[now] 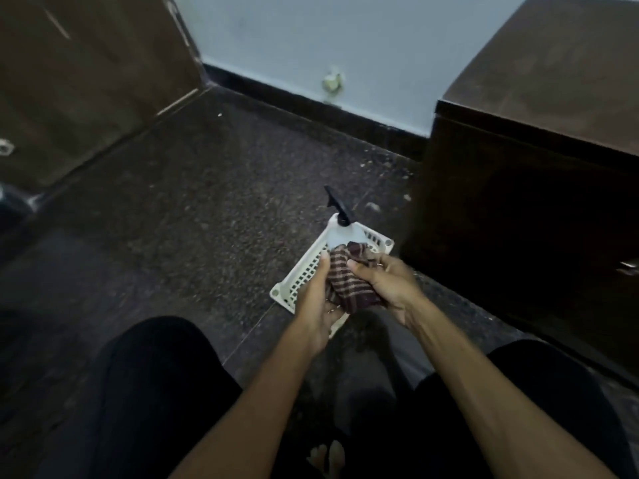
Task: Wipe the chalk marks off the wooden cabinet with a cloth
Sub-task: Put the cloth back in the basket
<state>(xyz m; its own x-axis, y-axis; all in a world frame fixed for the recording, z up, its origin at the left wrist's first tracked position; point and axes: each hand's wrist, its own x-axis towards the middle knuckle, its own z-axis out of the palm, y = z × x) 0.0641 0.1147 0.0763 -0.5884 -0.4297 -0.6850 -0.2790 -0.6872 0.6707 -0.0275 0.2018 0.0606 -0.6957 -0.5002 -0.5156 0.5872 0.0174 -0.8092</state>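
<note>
head view: left hand (316, 299) and right hand (383, 283) both grip the bunched striped cloth (345, 281) above a white basket (304, 276).

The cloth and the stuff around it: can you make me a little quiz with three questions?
1. True or false: the wooden cabinet stands on the person's right.
2. What stands in the white basket on the floor? A) a cup B) a spray bottle C) a book
3. Fill the gap: the striped cloth is held by ___ hands.

Key: 1. True. 2. B. 3. Both: the left hand and the right hand grip it just above the basket.
</note>
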